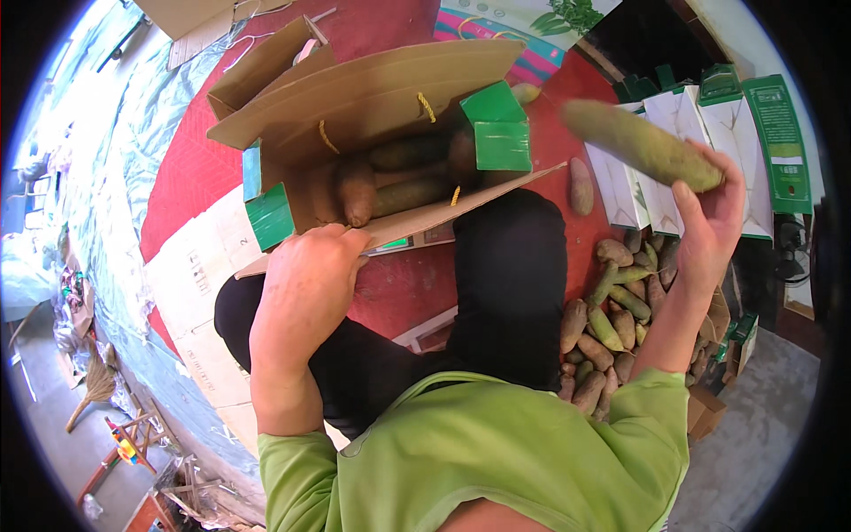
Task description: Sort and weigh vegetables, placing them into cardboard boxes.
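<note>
My right hand (709, 213) is raised at the right, fingers and thumb closed round one end of a long green radish (634, 142). The radish points toward the upper left, apart from the box. My left hand (306, 279) grips the near flap of an open cardboard box (372, 84) with green outer sides. Inside the box lie several radishes, among them a reddish-brown one (357, 191) and a green one (410, 195). The far flap stands up, and yellow cord handles (426, 107) show in it. Part of the box's inside is in shadow.
A heap of green and reddish-brown radishes (612, 332) lies to the right of my knee. Folded white-and-green cartons (678, 120) are behind it. One loose radish (581, 186) rests on the red mat (191, 186). Flattened cardboard (199, 293) is at the left.
</note>
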Tool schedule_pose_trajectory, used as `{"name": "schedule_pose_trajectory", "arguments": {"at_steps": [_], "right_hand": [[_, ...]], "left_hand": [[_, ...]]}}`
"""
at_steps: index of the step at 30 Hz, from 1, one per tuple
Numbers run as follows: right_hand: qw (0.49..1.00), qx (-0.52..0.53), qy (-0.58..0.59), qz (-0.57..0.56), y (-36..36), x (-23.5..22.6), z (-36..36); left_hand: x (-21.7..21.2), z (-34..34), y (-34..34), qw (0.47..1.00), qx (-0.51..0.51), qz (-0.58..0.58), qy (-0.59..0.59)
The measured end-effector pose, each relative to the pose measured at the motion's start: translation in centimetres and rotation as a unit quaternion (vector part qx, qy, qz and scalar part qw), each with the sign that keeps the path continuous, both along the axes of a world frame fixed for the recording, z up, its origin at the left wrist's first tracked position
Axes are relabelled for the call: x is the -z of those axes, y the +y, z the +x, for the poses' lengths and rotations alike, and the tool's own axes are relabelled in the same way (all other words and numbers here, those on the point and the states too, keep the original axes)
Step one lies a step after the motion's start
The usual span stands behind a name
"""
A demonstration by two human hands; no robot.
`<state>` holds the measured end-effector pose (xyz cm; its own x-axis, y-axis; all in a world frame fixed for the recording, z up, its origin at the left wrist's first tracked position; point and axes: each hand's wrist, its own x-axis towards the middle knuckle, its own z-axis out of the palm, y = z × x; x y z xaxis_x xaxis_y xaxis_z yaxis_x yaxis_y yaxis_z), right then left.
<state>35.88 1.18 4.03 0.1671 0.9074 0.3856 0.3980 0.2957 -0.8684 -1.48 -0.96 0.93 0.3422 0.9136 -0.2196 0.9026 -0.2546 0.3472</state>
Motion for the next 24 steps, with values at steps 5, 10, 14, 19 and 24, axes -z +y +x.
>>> {"name": "schedule_pose_trajectory", "arguments": {"at_steps": [5,10,14,19,24], "right_hand": [[0.983,-0.168,0.073,-0.028,4.8,-0.4,-7.0],[0.919,-0.286,0.218,-0.158,8.4,2.9,-10.5],[0.964,-0.176,0.06,-0.189,7.0,4.3,-6.5],[0.976,-0.001,0.045,-0.213,3.4,15.3,2.5],[0.926,0.139,0.019,-0.351,-4.0,30.5,9.8]], "left_hand": [[0.0,0.3,0.5,1.0,0.014,0.005,-0.022],[0.4,-0.3,0.6,0.998,0.008,0.026,-0.053],[0.2,0.1,0.5,0.998,0.011,0.003,-0.061],[0.2,0.4,0.8,0.996,-0.008,-0.012,-0.082],[0.3,0.7,1.0,0.997,0.014,0.003,-0.075]]}}
